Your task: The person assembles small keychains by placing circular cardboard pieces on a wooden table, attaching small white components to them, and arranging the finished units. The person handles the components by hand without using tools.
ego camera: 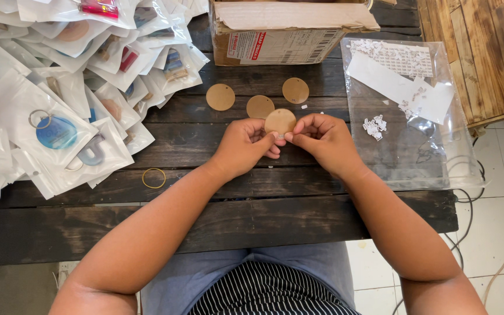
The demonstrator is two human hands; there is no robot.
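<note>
While both hands meet over the dark table (298,216), the left hand (241,146) and right hand (322,142) pinch one round wooden disc (279,121) between thumbs and fingertips, fingers curled close. Three more discs (260,106) lie just beyond it. Bagged keyrings (53,99) pile at the left, a cardboard box (287,29) sits ahead, a clear bag (403,111) lies at the right, and a rubber band (153,178) rests near the left wrist.

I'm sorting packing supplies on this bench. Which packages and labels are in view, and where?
Cardboard box: table's far edge, brown, white printed label on its front.
Sealed pouches: heaped at left, white-and-clear, holding keyrings.
Clear plastic bag: flat at right, under white sticker sheets.
</note>
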